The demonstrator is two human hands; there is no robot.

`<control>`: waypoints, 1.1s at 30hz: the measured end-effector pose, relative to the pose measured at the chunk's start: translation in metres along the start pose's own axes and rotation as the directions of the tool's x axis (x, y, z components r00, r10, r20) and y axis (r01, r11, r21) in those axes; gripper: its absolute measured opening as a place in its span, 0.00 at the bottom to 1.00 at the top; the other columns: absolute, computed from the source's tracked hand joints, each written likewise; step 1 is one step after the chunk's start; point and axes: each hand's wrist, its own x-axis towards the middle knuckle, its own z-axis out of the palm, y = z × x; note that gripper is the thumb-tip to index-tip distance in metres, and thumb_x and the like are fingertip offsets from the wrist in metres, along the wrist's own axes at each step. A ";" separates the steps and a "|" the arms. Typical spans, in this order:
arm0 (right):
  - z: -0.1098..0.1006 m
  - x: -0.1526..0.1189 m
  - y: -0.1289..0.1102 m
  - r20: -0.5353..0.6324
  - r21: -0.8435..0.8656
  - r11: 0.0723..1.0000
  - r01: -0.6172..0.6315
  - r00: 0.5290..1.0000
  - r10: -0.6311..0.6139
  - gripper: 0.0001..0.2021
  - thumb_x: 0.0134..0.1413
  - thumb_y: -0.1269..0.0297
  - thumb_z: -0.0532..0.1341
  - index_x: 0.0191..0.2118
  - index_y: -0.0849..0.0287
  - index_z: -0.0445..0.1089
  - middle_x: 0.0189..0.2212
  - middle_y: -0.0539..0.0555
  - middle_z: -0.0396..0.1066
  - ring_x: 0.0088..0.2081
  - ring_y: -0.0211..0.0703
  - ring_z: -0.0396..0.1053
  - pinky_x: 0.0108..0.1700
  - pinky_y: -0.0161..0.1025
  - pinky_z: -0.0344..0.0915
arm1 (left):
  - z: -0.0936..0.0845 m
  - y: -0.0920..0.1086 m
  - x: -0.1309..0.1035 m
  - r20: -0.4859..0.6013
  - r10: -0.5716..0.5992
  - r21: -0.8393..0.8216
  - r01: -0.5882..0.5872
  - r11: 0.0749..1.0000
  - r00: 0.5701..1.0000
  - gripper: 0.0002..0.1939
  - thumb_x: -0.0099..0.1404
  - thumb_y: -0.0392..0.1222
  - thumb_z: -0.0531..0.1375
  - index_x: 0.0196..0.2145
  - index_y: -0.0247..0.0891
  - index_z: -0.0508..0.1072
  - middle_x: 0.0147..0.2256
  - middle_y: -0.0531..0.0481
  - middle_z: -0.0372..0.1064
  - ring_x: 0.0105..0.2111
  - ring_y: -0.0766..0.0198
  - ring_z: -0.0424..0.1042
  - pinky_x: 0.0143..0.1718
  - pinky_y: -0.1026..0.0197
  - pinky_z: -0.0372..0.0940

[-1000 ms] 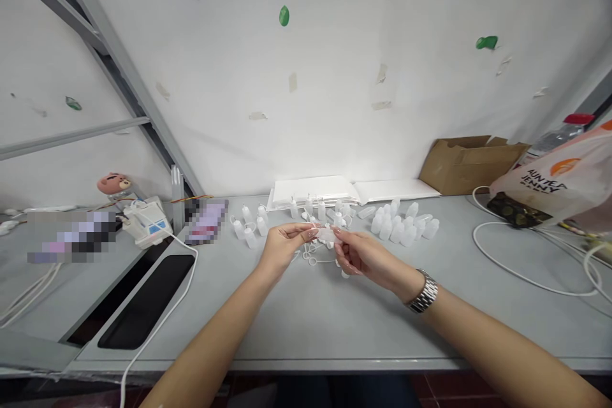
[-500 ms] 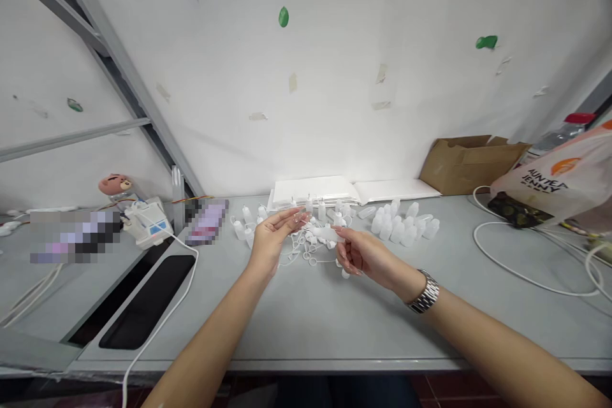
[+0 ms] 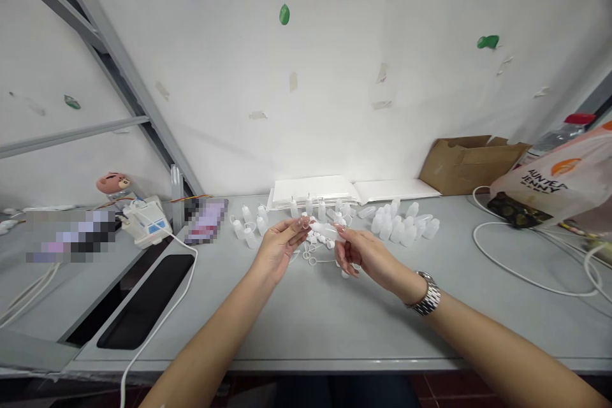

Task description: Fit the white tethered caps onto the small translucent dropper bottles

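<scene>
A small translucent plastic squeeze bottle [image 3: 327, 232] lies sideways between my hands above the table, its neck to the left. My right hand [image 3: 370, 257] pinches its base end between thumb and fingers. At the neck, the fingertips of my left hand [image 3: 278, 247] are closed on a small white cap with a ring loop, partly hidden by the fingers. Just below is a pile of white ring caps [image 3: 313, 255] with thin straps. Several capped bottles [image 3: 250, 237] stand left and behind; several uncapped bottles [image 3: 396, 229] are grouped to the right.
White flat sheets [image 3: 310, 190] are stacked against the wall. A cardboard box [image 3: 471, 166] and a plastic bag [image 3: 559, 172] stand at the right, near a looped white cable [image 3: 507, 277]. Leftward are a phone [image 3: 206, 220], a black pad [image 3: 148, 303] and a white device [image 3: 147, 223].
My left hand has moved right, its fingertips now closed at the bottle's neck. The bottle in my right hand has come into clearer view, almost unmoved.
</scene>
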 end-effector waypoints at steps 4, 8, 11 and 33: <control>0.000 -0.001 -0.001 -0.009 -0.060 0.998 0.013 1.000 -0.014 0.25 0.57 0.50 0.48 0.16 0.61 0.61 0.12 0.49 0.60 0.14 0.31 0.57 0.19 0.32 0.52 | 0.003 -0.003 -0.002 -0.007 0.003 -0.009 -0.003 1.000 1.000 0.11 0.47 0.44 0.67 0.28 0.35 0.76 0.33 0.47 0.75 0.33 0.66 0.73 0.40 0.64 0.63; 0.000 -0.001 -0.002 -0.024 -0.112 0.993 0.026 0.999 -0.029 0.26 0.57 0.49 0.48 0.16 0.61 0.61 0.13 0.48 0.61 0.15 0.31 0.57 0.20 0.32 0.53 | 0.003 -0.003 -0.002 0.005 0.017 -0.003 -0.017 1.000 1.000 0.12 0.48 0.46 0.66 0.29 0.35 0.76 0.33 0.47 0.75 0.34 0.66 0.72 0.41 0.64 0.62; 0.000 -0.002 -0.003 -0.042 -0.156 0.987 0.032 0.998 -0.039 0.25 0.57 0.49 0.48 0.16 0.61 0.61 0.13 0.48 0.60 0.15 0.31 0.57 0.20 0.32 0.54 | 0.003 -0.002 -0.002 0.013 0.028 0.021 -0.029 0.999 1.000 0.13 0.48 0.47 0.66 0.28 0.35 0.76 0.33 0.47 0.75 0.34 0.66 0.72 0.41 0.64 0.62; 0.004 -0.007 -0.007 -0.122 -0.373 0.926 0.057 0.986 -0.110 0.25 0.56 0.47 0.48 0.17 0.60 0.61 0.13 0.48 0.61 0.16 0.33 0.58 0.22 0.33 0.57 | 0.003 0.000 -0.004 0.002 0.168 0.209 -0.164 0.964 0.986 0.12 0.46 0.46 0.66 0.25 0.34 0.77 0.30 0.46 0.75 0.32 0.62 0.72 0.41 0.59 0.63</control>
